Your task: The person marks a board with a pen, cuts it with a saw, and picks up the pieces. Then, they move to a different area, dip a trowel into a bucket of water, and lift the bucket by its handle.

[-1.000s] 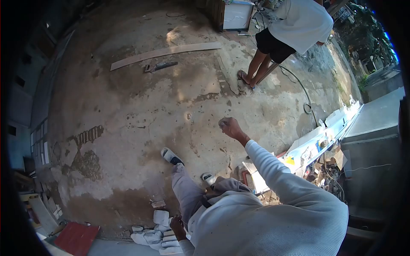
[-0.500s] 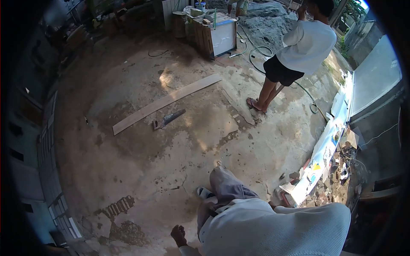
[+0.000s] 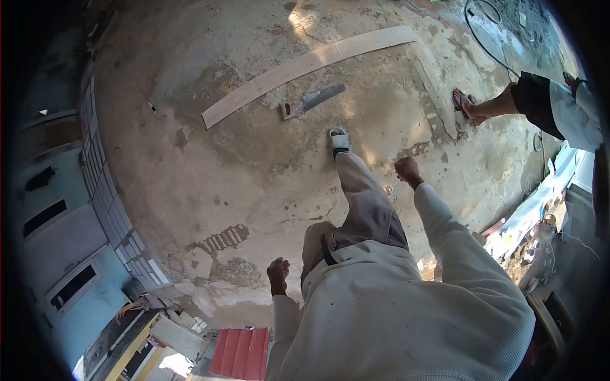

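Observation:
My left hand (image 3: 277, 273) hangs low beside my hip, its fingers curled, with nothing visible in it. My right hand (image 3: 407, 170) is held out in front over the floor, fingers folded in, and what it may hold is hidden. Ahead of my slippered foot (image 3: 338, 138), a handsaw (image 3: 314, 101) lies flat on the concrete floor (image 3: 190, 184). Just beyond the saw rests a long pale board (image 3: 311, 61). Neither hand touches the saw or the board.
Another person in sandals and black shorts (image 3: 537, 105) stands at the upper right, near a hose (image 3: 478, 39). Bright sheeting (image 3: 540, 203) and rubble line the right side. A red corrugated piece (image 3: 239, 353) and white tiles (image 3: 114, 206) are at the left.
The view has tilted down and shifted. My right hand has come into sight in front, and one foot has stepped forward, closer to the saw. My left hand is still low at my side.

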The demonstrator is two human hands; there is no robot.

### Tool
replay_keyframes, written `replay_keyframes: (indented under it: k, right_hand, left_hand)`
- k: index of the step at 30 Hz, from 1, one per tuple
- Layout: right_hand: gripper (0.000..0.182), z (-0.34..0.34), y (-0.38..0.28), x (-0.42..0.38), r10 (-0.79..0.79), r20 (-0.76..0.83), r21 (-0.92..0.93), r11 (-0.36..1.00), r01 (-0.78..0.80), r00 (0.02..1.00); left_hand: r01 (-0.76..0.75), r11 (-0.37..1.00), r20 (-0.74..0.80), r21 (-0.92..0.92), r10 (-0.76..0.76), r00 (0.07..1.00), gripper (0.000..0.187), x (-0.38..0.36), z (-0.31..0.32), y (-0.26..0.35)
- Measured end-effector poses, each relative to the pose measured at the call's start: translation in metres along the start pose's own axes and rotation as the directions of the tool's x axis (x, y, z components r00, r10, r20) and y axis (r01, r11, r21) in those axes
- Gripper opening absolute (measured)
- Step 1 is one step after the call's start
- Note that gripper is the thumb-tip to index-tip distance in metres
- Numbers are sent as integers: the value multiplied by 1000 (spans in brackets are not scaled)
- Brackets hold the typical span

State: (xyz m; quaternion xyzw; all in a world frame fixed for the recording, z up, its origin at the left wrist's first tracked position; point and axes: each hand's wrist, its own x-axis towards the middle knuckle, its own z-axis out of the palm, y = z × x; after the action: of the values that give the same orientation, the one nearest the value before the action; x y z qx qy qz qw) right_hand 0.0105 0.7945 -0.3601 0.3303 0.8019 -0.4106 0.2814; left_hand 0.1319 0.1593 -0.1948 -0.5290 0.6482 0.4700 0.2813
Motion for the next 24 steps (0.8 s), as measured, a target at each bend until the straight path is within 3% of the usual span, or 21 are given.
replay_keyframes:
  k: [1,2,3,4,7,10,11,13,14,17,18,19,20,22,24]
  right_hand:
    - [27,-13,-50,20,-68,-46,89,993,72,997]
    - [27,-23,-97,39,-106,-64,166,979,116,992]
    - [28,-30,-142,55,-145,-78,237,958,159,986]
    - [29,-33,-179,66,-174,-71,295,937,188,982]
    - [33,-33,-275,101,-313,-34,385,872,301,949]
    - [41,3,-319,133,-374,34,369,867,336,927]
    - [46,23,-327,147,-357,52,351,881,318,933]
    - [56,75,-340,173,-299,82,314,913,260,951]
    - [62,103,-345,183,-257,97,298,929,218,962]
    - [79,158,-372,212,-101,285,328,945,2,953]
    - [87,183,-372,232,-78,324,290,957,-21,943]
    - [88,212,-371,254,-34,315,308,949,-68,949]
    - [90,241,-369,277,3,308,321,941,-107,951]
    - [92,309,-371,316,53,331,294,943,-156,942]
    - [93,363,-367,377,81,338,200,967,-156,938]
  left_hand:
    - [94,994,31,56,-95,995,29,12,5,0]
    - [-168,952,175,256,125,977,29,27,-5,-5]
    - [-418,820,351,390,288,891,30,30,-9,-8]
    - [-91,991,283,95,60,957,25,14,4,17]
    - [-333,871,341,360,210,916,27,23,13,88]
    - [-552,585,493,594,278,825,29,66,5,176]
    - [-540,509,487,670,247,838,30,94,4,204]
    - [-193,767,232,612,59,971,28,131,33,282]
    - [38,881,156,472,-126,980,26,153,50,326]
    - [-63,803,184,593,-59,981,28,260,94,431]
    - [-195,712,240,675,39,970,26,324,100,450]
    - [-362,475,272,802,249,929,26,361,120,477]
    - [-459,189,346,868,433,832,27,387,147,508]
    - [-529,434,355,729,421,835,28,418,187,554]
    - [-524,432,391,734,363,846,28,451,199,555]
